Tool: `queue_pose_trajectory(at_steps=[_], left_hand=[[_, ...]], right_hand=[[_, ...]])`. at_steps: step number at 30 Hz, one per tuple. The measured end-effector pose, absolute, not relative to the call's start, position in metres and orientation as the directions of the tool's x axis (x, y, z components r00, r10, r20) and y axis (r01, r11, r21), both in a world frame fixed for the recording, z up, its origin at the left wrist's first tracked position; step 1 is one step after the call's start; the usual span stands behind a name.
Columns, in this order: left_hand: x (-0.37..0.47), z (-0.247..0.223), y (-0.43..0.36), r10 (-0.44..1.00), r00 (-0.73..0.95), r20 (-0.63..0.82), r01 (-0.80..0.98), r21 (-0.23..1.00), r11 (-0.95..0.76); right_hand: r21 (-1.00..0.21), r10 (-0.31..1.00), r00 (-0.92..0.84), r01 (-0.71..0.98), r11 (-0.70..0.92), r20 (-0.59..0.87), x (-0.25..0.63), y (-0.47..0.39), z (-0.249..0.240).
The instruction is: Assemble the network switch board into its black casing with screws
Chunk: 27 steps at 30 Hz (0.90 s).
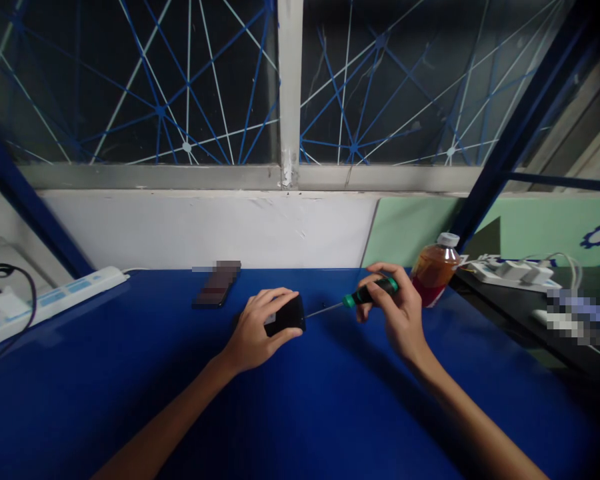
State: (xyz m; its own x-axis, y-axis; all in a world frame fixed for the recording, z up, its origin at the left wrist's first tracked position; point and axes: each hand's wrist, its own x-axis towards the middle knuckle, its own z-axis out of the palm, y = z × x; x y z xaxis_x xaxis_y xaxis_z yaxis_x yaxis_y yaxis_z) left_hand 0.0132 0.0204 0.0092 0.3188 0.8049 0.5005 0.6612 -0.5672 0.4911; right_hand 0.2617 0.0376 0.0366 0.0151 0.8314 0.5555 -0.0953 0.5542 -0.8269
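Observation:
A small black box-like device point(291, 316) is held on the blue table point(290, 413) by my left hand point(260, 327), its fingers along the far side and thumb along the near side. My right hand point(397, 310) grips the green and black handle of a screwdriver point(370, 292) between thumb and fingers. The thin shaft points left, and its tip is at the right end face of the device. Whether the tip sits in a screw is too small to tell.
Behind my left hand lies a dark phone point(217, 284). A drink bottle point(436, 267) stands beyond my right hand. A white power strip point(55, 303) runs along the left; another power strip point(515, 275) with plugs and cables is at the right. A wall and windows rise behind.

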Motion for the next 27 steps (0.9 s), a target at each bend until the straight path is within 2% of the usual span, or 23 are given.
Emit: queue_pose_trajectory(at_steps=[3, 5, 11, 17, 19, 24, 27], left_hand=[[0.013, 0.010, 0.020, 0.805, 0.318, 0.502, 0.653, 0.499, -0.569], [0.014, 0.010, 0.020, 0.806, 0.316, 0.501, 0.649, 0.506, -0.568], [0.014, 0.009, 0.020, 0.813, 0.316, 0.489, 0.662, 0.500, -0.559], [0.014, 0.010, 0.020, 0.811, 0.321, 0.489, 0.655, 0.504, -0.563], [0.014, 0.009, 0.020, 0.811, 0.322, 0.488, 0.653, 0.506, -0.564], [0.015, 0.009, 0.019, 0.816, 0.316, 0.484, 0.666, 0.500, -0.554], [0.015, 0.009, 0.019, 0.818, 0.317, 0.480, 0.670, 0.497, -0.551]], right_hand=[[-0.835, 0.829, 0.102, 0.035, 0.550, 0.550, 0.260, 0.036, 0.037], [-0.840, 0.832, 0.113, 0.063, 0.539, 0.543, 0.260, 0.035, 0.037], [-0.817, 0.822, 0.000, -0.111, 0.566, 0.569, 0.261, 0.036, 0.035], [-0.827, 0.811, 0.161, 0.103, 0.553, 0.562, 0.257, 0.035, 0.032], [-0.836, 0.821, 0.157, 0.130, 0.534, 0.549, 0.259, 0.036, 0.030], [-0.819, 0.820, 0.049, -0.040, 0.572, 0.570, 0.264, 0.042, 0.027], [-0.805, 0.805, 0.054, -0.033, 0.592, 0.590, 0.263, 0.041, 0.028]])
